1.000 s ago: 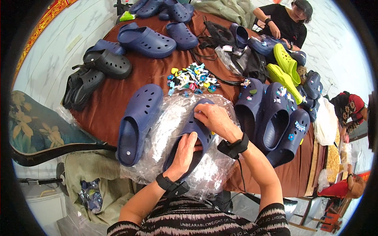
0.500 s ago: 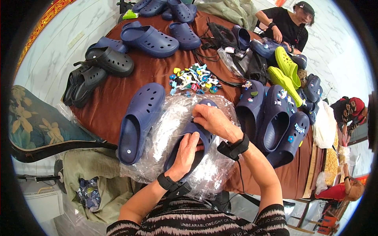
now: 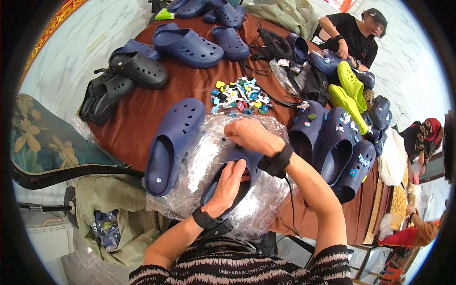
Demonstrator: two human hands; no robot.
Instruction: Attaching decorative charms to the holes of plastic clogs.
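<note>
A: Position of the clog being worked on?

B: Navy clog [image 3: 238,155], near side of the table [image 3: 126,123], lying on crumpled clear plastic [image 3: 263,206]. Toe points away from the person, opening toward them. It sits directly beneath both hands.

A: Left grip?

B: Left hand [image 3: 227,187] closed on the clog at the opening: some fingers extended over the upper, others reaching inside. Palm partly covers the opening. Dark band at the wrist.

A: Right grip?

B: Right hand [image 3: 254,137] over the toe end, back of the hand uppermost, fingers curled and tips near one another. Cannot tell whether anything is pinched there, nor whether the fingertips touch the toe. Much of the toe is hidden under this hand.

A: Neighbours?

B: Left of the plastic, just beside it, a second navy clog [image 3: 183,121], undecorated, toe away. Beyond the hands, a loose heap of small coloured charms [image 3: 242,95]. To the right, navy clogs with charms fitted [image 3: 306,126], side by side. Behind those, lime-green clogs [image 3: 350,80]. Far left, black clogs [image 3: 142,71].

A: Anyone else?

B: A co-worker [image 3: 354,35] at the far right edge of the table, hands at another dark blue clog.
</note>
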